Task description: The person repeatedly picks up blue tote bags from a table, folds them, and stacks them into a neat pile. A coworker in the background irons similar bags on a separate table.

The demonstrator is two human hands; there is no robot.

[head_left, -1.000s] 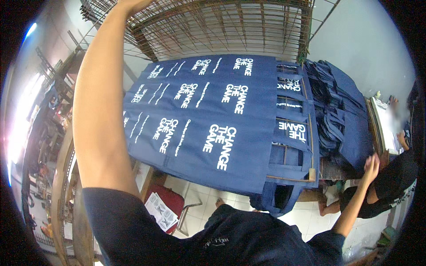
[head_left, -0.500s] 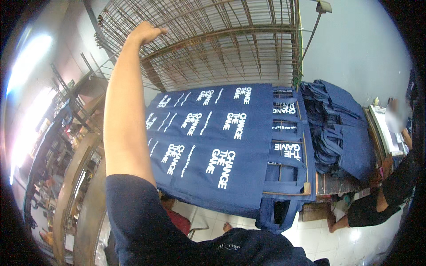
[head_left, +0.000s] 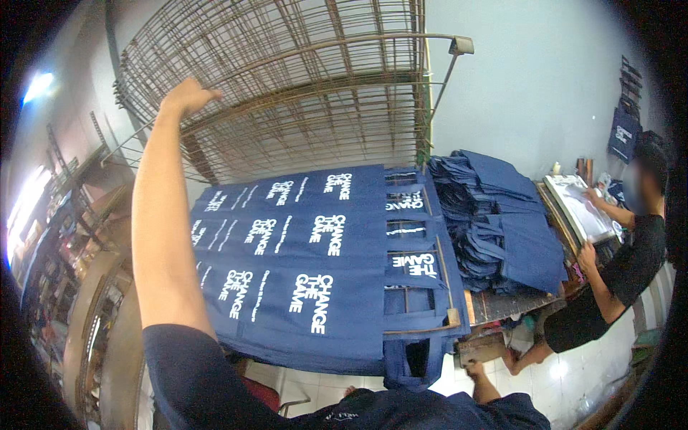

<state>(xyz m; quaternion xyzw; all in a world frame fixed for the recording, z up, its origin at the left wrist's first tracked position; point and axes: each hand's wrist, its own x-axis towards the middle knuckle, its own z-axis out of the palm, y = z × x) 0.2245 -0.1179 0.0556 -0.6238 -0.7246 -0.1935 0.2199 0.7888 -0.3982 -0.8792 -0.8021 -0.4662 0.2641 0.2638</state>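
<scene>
Left hand point(head_left: 188, 98) curled around front of raised wire rack point(head_left: 344, 44) | printed blue bags point(head_left: 287, 304) laid in rows on lower rack point(head_left: 453, 317), prints looking complete | right hand point(head_left: 473, 368) apart, near lower rack's front right corner, grip unclear | blue bag pile point(head_left: 527, 247) on table point(head_left: 505, 304), prints unseen

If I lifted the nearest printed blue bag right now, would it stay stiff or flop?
The bag would probably flop: nearby straps droop in loose loops. It's likely light for its size, since it looks like thin cloth. Lying flat, it seems unlikely to roll.
</scene>
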